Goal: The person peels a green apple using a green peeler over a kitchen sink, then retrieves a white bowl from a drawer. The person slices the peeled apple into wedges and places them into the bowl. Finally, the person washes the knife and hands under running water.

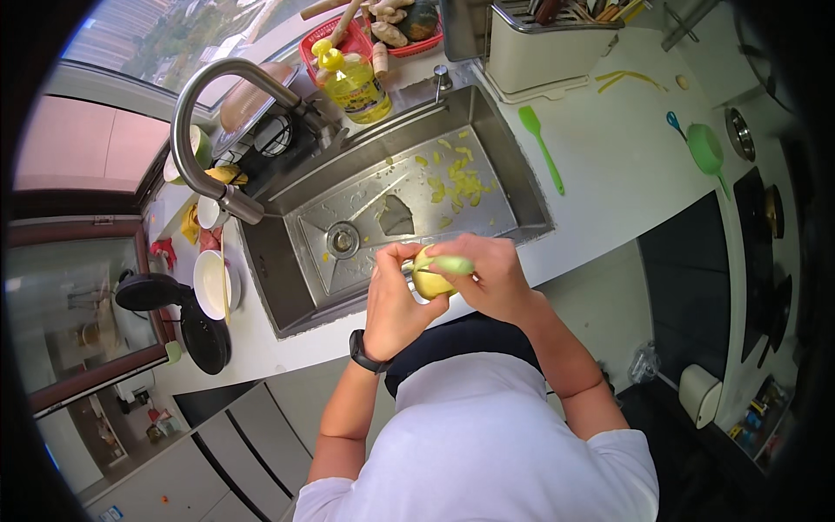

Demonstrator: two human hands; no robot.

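Note:
At the near edge of the sink (532,187), my left hand (398,300) is curled around a round yellow potato (432,283). A dark watch (362,351) circles that wrist. My right hand (496,280) grips the pale green handle of a peeler (452,264), which lies against the top of the potato. Its blade is mostly hidden by the fingers and the potato. Beyond my hands, several yellow-green peelings (465,184) are scattered over the sink floor. A grey, wet-looking flat scrap (397,216) lies between them and the drain (343,238).
The curved tap (190,130) arches over the sink's left side. Behind stand a yellow detergent bottle (358,91) and red baskets (344,39). White bowls (211,280) and a black open appliance (202,335) sit left. A green spatula (544,152) lies on the right counter.

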